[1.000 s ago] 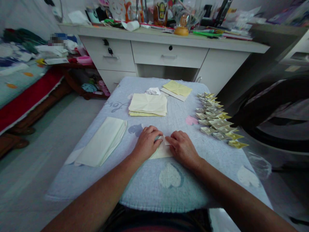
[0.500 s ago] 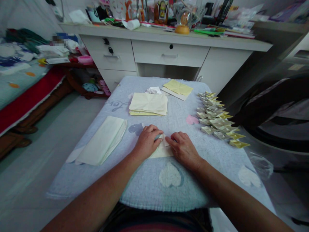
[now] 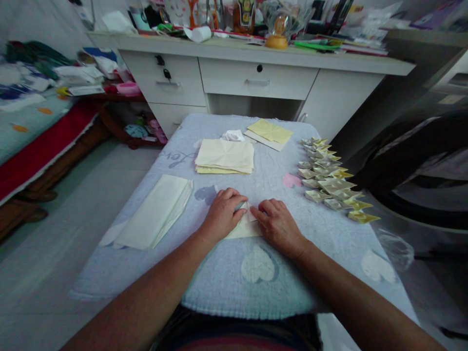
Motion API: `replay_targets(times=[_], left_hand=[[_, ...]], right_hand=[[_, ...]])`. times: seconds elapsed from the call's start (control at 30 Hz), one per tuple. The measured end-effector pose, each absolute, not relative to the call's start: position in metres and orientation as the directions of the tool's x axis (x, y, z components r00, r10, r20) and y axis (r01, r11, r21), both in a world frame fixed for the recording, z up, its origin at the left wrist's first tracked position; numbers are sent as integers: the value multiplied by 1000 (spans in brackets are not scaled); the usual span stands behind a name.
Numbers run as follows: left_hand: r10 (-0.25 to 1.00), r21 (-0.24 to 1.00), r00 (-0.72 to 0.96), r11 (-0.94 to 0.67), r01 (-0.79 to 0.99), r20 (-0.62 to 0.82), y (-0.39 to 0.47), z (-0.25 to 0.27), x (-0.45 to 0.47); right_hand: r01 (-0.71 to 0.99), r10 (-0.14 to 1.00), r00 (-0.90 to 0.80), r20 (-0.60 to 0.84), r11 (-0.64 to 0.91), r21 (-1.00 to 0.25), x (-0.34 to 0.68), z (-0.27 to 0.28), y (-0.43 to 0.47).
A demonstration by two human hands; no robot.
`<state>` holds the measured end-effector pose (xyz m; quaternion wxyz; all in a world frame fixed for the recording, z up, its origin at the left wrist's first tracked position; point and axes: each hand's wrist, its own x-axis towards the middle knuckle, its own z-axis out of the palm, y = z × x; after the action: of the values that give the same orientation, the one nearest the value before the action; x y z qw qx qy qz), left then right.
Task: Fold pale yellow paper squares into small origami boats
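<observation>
A cream sheet of paper, partly folded at its top, lies on the cloth between my hands. My left hand has thumb and index finger closed on the fold from the left. From the right, my right hand presses a folded flap with curled fingers, its index fingertip on the paper. Both hands cover much of the sheet's edges. Beyond them rests a stack of creased cream and yellow sheets. To the right stand rows of folded paper boats, cream and yellow.
A blue patterned cloth covers the table. A folded stack of pale paper lies at left, yellow and white sheets at the back, beside crumpled white tissue. Behind is a cluttered white desk; a clear plastic bag hangs at right.
Both hands stay at the same place on the paper, with hardly any finger movement. The whole view has shifted very slightly.
</observation>
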<state>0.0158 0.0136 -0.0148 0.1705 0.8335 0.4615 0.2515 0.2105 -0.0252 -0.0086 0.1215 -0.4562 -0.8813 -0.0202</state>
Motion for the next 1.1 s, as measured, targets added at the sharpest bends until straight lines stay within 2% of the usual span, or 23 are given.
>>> replay_targets(times=[0.8, 1.1], left_hand=[[836, 479, 482, -546, 687, 262, 13, -13, 16], [810, 402, 527, -585, 704, 257, 13, -18, 14]], right_hand=[[822, 818, -554, 152, 567, -52, 206, 0, -31], [821, 815, -558, 157, 570, -39, 209, -1, -31]])
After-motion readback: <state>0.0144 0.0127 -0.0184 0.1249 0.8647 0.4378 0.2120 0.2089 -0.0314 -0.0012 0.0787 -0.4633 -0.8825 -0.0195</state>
